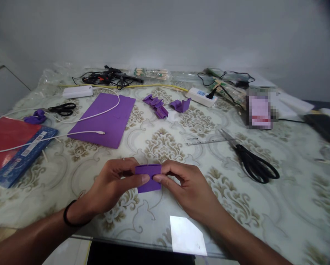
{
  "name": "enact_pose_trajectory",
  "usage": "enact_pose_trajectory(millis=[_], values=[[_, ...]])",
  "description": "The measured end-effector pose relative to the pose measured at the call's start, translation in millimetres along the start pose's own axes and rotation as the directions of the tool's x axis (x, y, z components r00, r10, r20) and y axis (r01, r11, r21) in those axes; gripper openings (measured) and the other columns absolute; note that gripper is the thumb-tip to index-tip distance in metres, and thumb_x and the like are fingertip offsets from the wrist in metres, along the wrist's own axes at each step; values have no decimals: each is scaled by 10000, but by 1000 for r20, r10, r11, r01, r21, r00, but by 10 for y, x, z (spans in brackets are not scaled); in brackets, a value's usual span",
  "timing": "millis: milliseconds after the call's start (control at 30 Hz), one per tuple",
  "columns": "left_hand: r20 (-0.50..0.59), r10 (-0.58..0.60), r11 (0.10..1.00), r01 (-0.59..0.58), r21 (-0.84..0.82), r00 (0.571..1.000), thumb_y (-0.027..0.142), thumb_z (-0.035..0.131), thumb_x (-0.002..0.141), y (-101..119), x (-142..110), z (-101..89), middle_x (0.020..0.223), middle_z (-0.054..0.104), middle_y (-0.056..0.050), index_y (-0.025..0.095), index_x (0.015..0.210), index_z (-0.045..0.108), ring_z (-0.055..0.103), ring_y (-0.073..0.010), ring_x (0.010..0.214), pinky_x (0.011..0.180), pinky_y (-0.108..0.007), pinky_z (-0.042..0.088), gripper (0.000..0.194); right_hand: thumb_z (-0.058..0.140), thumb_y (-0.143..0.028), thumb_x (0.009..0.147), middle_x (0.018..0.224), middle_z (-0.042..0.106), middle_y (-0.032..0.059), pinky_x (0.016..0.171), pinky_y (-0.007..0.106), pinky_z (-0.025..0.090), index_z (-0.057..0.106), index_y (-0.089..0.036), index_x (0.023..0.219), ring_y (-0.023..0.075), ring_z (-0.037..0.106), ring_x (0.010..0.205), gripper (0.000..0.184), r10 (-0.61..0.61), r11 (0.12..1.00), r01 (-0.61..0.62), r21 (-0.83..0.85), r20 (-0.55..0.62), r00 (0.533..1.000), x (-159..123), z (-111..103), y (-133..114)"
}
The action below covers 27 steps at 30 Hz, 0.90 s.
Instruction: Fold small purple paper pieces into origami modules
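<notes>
Two bare hands meet at the middle of the near side of a table with a cover patterned in beige scrolls. Between them is a small folded piece of purple paper, its fold or layered edge turned up along the top. The left hand, with a ring and a dark wristband, pinches the paper's left side, thumb in front and fingers behind. The right hand pinches the right side the same way, the two thumb tips close together on the front. Whether the paper touches the table is hard to tell.

Beyond the hands lie a pleated purple strip and, just to its right, a smaller folded purple piece. To the left is a large purple sheet, with a white cable crossing it. Farther left are small black scissors, a crumpled purple scrap and a red-and-blue packet.

On the right, large black-handled scissors lie open-handled, their blades over the end of a clear ruler. Behind, a white power strip holds a black plug.
</notes>
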<state>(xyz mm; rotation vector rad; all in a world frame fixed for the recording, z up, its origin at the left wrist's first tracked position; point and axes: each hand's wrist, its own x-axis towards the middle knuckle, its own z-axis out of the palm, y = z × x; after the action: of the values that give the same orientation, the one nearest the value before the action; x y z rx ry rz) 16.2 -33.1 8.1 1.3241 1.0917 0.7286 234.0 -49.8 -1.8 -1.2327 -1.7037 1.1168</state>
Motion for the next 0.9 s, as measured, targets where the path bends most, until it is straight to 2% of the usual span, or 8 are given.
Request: enact_pose_trajectory(millis=[133,267,500,633,700,767,800,900], values=[[43,-103,992,106,-66,994,338,827,807,-2,12,-6,679,518,19,159,669,698,455,-142,686,634,-277,350,260,691,-266,975,687,638,-37,616,264,408,636,-203,723,129,565,635,265,-22,999,23,-40,25,999,-4,-30,-21],[74,-109,992,114,-63,991,382,805,824,21,15,13,674,516,24,158,700,692,445,-134,666,629,-265,357,280,667,-251,972,701,624,-34,627,264,414,625,-201,742,131,560,650,239,-20,998,22,-61,37,999,-17,-31,-20],[24,98,972,-100,211,995,378,714,952,-52,3,25,704,589,16,160,797,704,513,-137,660,598,-252,387,267,680,-289,980,732,686,-11,661,271,473,695,-201,774,155,619,694,225,38,997,-38,61,-2,999,-5,12,13],[-21,330,886,-301,353,944,280,758,957,-56,-21,24,720,686,7,184,822,772,603,-142,658,621,-251,450,166,717,-225,977,760,709,-11,669,269,490,710,-200,801,145,654,705,178,-84,996,85,16,-63,994,-5,7,25],[-19,488,824,-453,340,873,209,775,951,-45,-28,13,803,767,-7,217,920,837,681,-150,707,667,-248,507,70,717,-147,972,815,727,-4,682,266,502,722,-202,848,141,676,745,136,-247,969,247,-15,-104,963,-7,-8,35],[-19,588,772,-554,311,809,151,755,958,-45,-27,-11,947,806,-23,267,1054,861,736,-171,833,761,-258,558,184,705,-58,957,900,738,11,707,272,523,756,-210,943,144,695,806,161,-416,909,414,-43,-152,897,-12,-31,49],[-40,597,775,-563,287,801,144,738,967,-53,-24,-27,1018,801,-30,290,1134,848,740,-182,900,812,-271,573,248,699,-15,943,928,728,15,709,279,529,770,-217,987,146,692,822,219,-487,873,482,-76,-186,853,-16,-44,57],[-124,450,893,-446,60,885,238,677,1021,-104,-3,-74,1152,752,-53,318,1333,746,718,-211,1011,897,-326,594,330,670,93,891,945,663,13,690,305,523,797,-239,1034,150,659,822,383,-630,776,589,-226,-280,724,-38,-87,80]])
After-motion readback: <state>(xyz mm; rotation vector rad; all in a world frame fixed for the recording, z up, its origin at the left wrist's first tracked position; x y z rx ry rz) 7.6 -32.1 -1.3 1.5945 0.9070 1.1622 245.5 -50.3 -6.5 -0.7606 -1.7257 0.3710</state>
